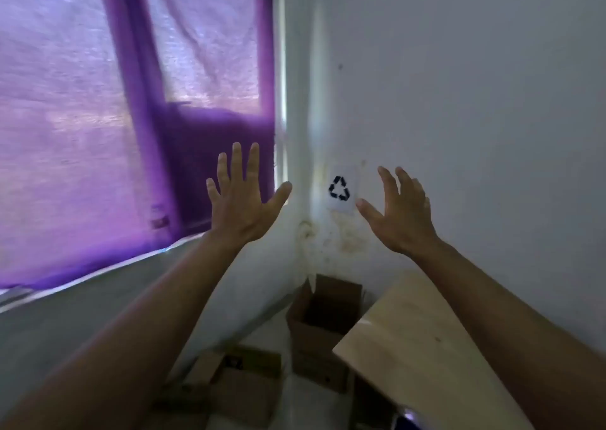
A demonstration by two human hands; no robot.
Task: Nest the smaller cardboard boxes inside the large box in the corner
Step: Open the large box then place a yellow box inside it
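A large open cardboard box [319, 337] stands on the floor in the corner, its inside dark and its flaps up. To its left, smaller brown cardboard boxes [242, 383] lie on the floor, partly cut off by my left forearm. Both arms are raised toward the corner, well above the boxes. My left hand [241, 200] has its fingers spread and holds nothing. My right hand [398, 211] is also open and empty, its fingers slightly curled.
A light wooden tabletop [410, 341] juts in from the right, beside the large box. A recycling-symbol sign [340, 188] hangs on the white wall above the corner. A purple curtain [82, 134] covers the window at left.
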